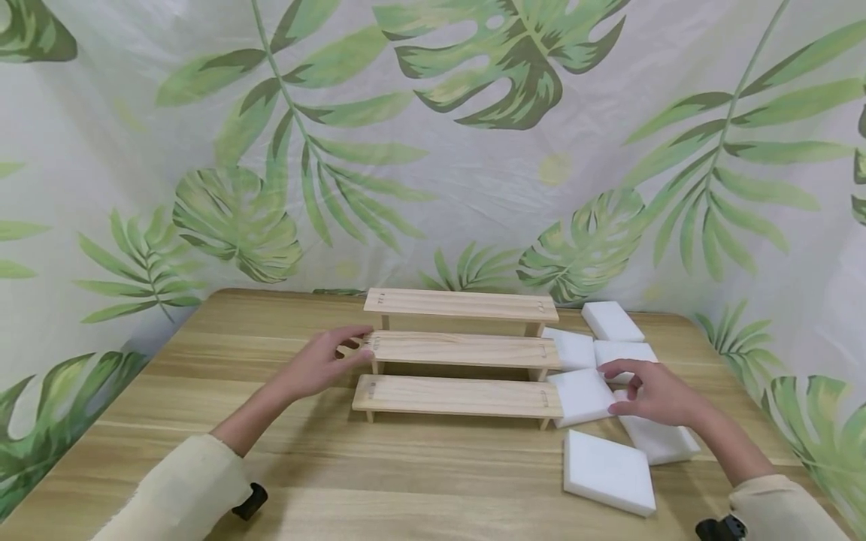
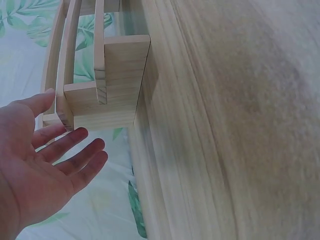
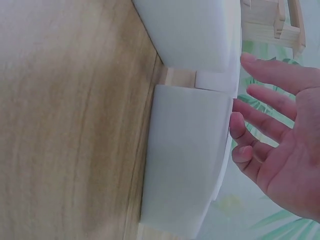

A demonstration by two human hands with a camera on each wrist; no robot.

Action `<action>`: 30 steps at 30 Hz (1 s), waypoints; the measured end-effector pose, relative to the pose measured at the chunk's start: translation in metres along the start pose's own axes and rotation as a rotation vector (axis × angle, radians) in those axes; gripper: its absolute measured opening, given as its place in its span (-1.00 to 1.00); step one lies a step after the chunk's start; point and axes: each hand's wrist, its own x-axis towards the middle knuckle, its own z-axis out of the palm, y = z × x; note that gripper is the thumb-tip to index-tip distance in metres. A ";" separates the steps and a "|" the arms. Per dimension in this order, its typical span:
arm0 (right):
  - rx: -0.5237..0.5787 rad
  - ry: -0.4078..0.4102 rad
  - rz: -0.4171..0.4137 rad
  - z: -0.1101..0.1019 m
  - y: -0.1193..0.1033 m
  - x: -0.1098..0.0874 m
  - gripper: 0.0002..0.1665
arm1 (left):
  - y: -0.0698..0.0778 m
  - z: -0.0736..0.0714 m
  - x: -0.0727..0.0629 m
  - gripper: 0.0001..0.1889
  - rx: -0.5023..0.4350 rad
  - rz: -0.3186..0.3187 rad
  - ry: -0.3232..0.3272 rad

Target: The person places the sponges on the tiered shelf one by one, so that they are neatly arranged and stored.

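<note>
1. Stepped wooden rack (image 1: pixel 467 350), standing upright on the desk (image 1: pixel 379 481) at mid-scene, toward the far side. Its long axis runs left to right; its tiers rise from the near shelf (image 1: pixel 453 394) to the far shelf (image 1: pixel 460 303), so the stepped side faces near.

2. Left hand (image 1: pixel 318 364), at the left end of the middle shelf (image 1: pixel 446 349). The left grip is unclenched, with extended fingers (image 2: pixel 90 169); whether the fingertips bear on the wood cannot be told with certainty.

3. White foam blocks (image 1: pixel 609 473), lying flat to the right of the rack, some with ends close against it. The nearest block lies apart from the cluster, its longer sides slanting from far left to near right.

4. Right hand (image 1: pixel 663 394), over the right part of the cluster. The right grip appears released: loosely bent fingers (image 3: pixel 265 120) close beside a block's edge, nothing evidently held.

5. Technique. The step in hand seems to be arranging blocks beside the rack. The left hand would best steady the shelf end without pushing along the long axis; the right would best pinch one block lightly by opposite edges, since foam probably dents, and lift it clear of its neighbours.
</note>
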 end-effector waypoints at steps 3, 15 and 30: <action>-0.006 -0.007 -0.029 -0.001 0.002 0.001 -0.33 | 0.000 0.000 0.002 -0.46 -0.009 -0.020 0.007; 0.014 -0.039 -0.058 0.000 0.001 0.009 -0.21 | -0.001 0.000 0.005 -0.46 -0.001 -0.054 -0.011; -0.130 -0.064 -0.041 0.004 -0.009 0.015 -0.28 | 0.002 0.000 0.003 -0.48 0.009 -0.070 -0.011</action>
